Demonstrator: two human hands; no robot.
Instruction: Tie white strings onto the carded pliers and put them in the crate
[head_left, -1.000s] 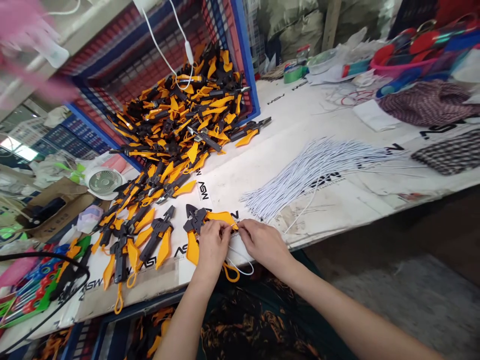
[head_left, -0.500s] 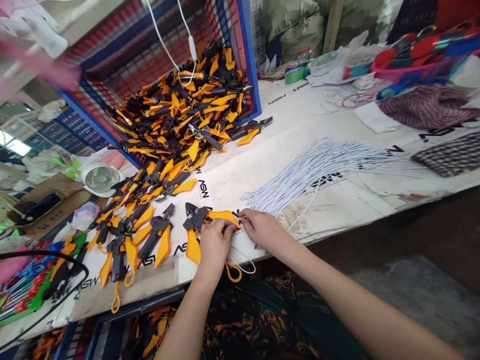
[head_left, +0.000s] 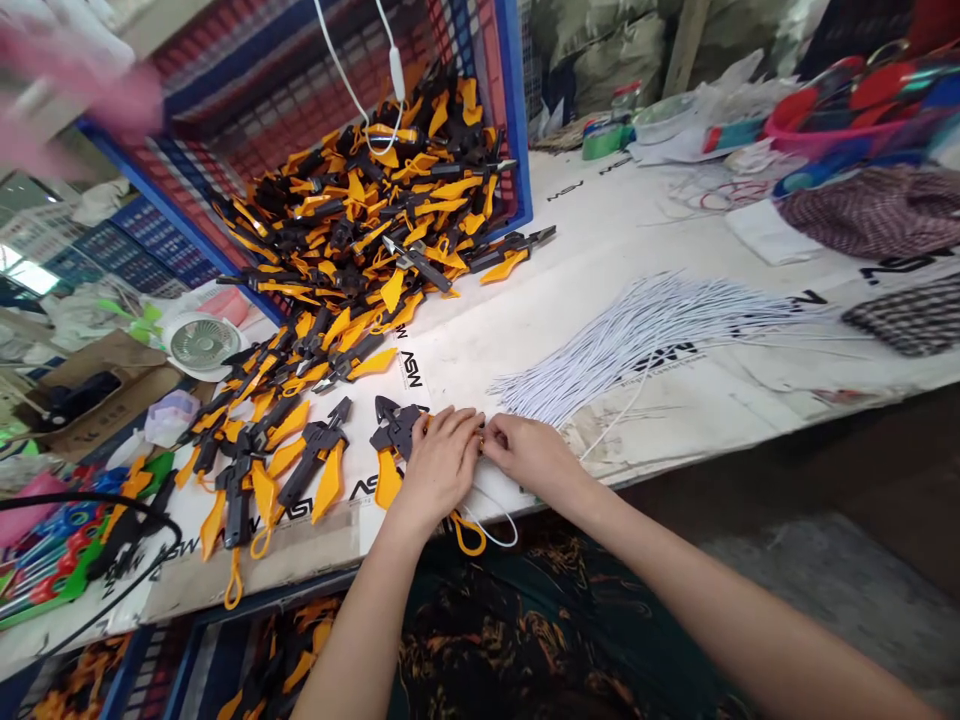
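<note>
Drawn closer together since the earlier frame, the hands now meet over one pair of pliers [head_left: 397, 430], which lies on the counter [head_left: 637, 240] just in front of the crate. That pair has a dark metal head and yellow handles. The left hand [head_left: 439, 468] is closed over the handle, hiding most of it. The right hand [head_left: 529, 455] is pinched shut against the left fingertips [head_left: 471, 425], though whatever is held in that pinch is hidden. A white loop [head_left: 491, 525] and an orange loop [head_left: 469, 535] hang from under the hands, over the counter's near edge.

The risk is judged to lie mainly in the pinch: if grip is lost, the small part held there could slip free, and the loops could snag on nearby pliers. Any bump to the counter could also send loose pliers over its edge.

The crate [head_left: 517, 150], a blue-and-red mesh box, is heaped with black-and-yellow pliers [head_left: 360, 220], and the heap spills over its near rim. More pliers [head_left: 315, 465] are laid out left of the hands, in front of the crate. A bundle of white cords [head_left: 630, 345] lies to the crate's right.
</note>
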